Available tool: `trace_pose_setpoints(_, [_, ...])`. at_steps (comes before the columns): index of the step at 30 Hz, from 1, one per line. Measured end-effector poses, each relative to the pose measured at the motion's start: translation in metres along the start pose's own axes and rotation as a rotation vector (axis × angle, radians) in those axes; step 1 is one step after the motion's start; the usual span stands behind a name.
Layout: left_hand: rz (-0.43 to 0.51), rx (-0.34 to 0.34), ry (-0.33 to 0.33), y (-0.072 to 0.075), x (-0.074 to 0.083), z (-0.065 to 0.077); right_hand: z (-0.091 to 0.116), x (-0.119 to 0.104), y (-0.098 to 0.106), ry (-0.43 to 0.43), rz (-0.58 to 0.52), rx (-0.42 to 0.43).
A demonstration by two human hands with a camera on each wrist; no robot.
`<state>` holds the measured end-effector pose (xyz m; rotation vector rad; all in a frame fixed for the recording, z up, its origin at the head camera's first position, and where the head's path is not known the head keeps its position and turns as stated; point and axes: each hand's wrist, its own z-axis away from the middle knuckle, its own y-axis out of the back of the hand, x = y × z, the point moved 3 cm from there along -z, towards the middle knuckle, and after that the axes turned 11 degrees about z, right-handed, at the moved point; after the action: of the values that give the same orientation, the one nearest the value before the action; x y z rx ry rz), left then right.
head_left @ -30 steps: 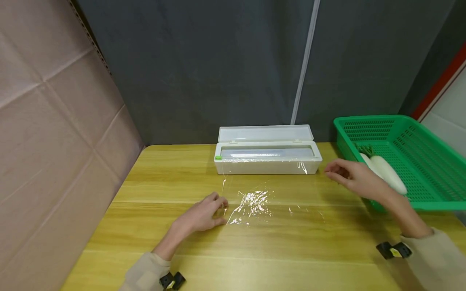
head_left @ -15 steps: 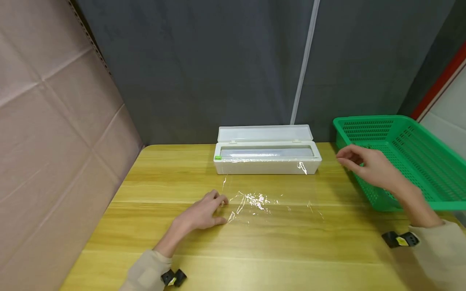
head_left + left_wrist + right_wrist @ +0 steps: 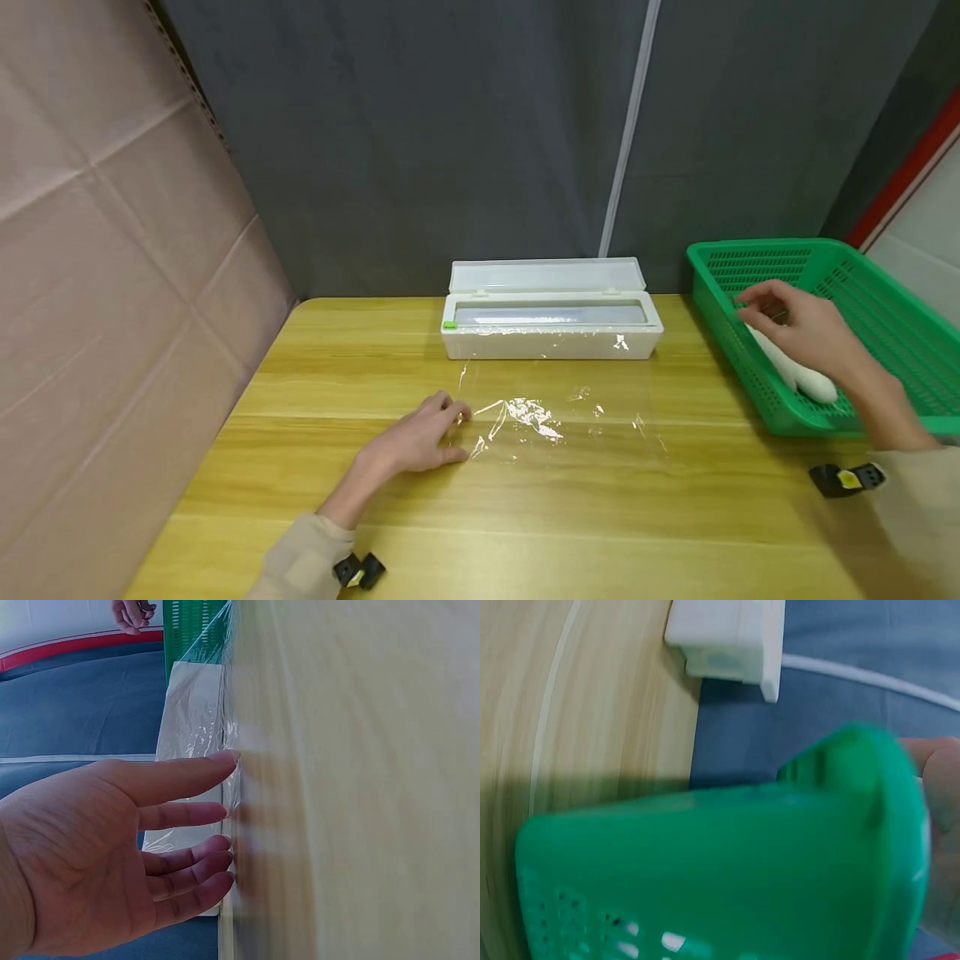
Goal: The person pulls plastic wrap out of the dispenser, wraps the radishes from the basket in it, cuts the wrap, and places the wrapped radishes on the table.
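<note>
A sheet of clear cling film lies over the table, drawn out from a white cling film dispenser box with its lid raised. At the sheet's left edge, my left hand rests its fingertips on the film. The left wrist view shows those fingers spread and fairly straight, tips against the tabletop. Over the near left side of the green basket hovers my right hand, fingers loosely bent and nothing visible between them. White radishes lie in the basket below it, partly hidden by the hand.
The wooden table ends at a dark grey curtain behind the box. A pale cloth wall borders the left side. The dispenser's green cutter slider sits at the left end of its front edge.
My right hand has moved right, from beside the dispenser box to above the basket. The film has settled flatter, its shine shifting. The left hand has stayed in place.
</note>
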<state>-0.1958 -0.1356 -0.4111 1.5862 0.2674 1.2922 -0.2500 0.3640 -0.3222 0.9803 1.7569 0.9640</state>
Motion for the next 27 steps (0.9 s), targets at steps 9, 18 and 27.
trace_pose_setpoints(9, [0.0,-0.004,0.004,0.001,0.0,-0.002,-0.005,0.041,-0.002,-0.128,0.036,-0.047])
trace_pose_setpoints(18, [0.003,-0.007,-0.003,0.001,0.0,-0.002,-0.002,0.075,-0.004,-0.21,0.03,-0.16])
trace_pose_setpoints(27, [0.002,-0.001,-0.001,0.002,0.0,-0.001,-0.002,0.106,-0.006,-0.277,0.046,-0.358])
